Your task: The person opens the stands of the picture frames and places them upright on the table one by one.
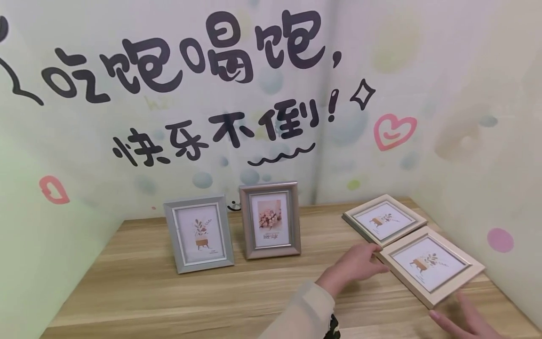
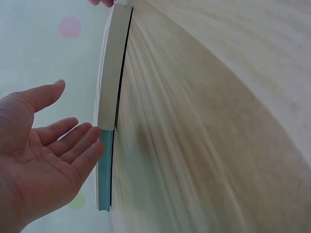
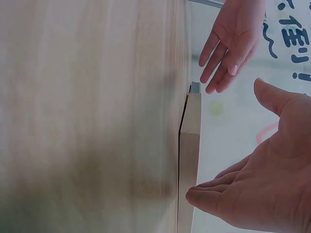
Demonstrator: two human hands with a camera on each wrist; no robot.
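Upright frames (image 1: 199, 233) (image 1: 272, 220) stand left of flat frames (image 1: 384, 220) (image 1: 429, 264).

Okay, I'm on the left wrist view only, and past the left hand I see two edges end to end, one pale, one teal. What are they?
Observer: Two picture frames lying face up: the near frame and the far frame both show a potted plant.
Operator: Got it. Anything standing elsewhere on the table?
Observer: Yes, the head view shows a gray frame and a pinkish frame standing upright side by side.
Operator: I only catch fingertips at my top edge. How is that other hand held?
Observer: In the right wrist view, the right hand has its fingers out straight, with the thumb spread well away from them.
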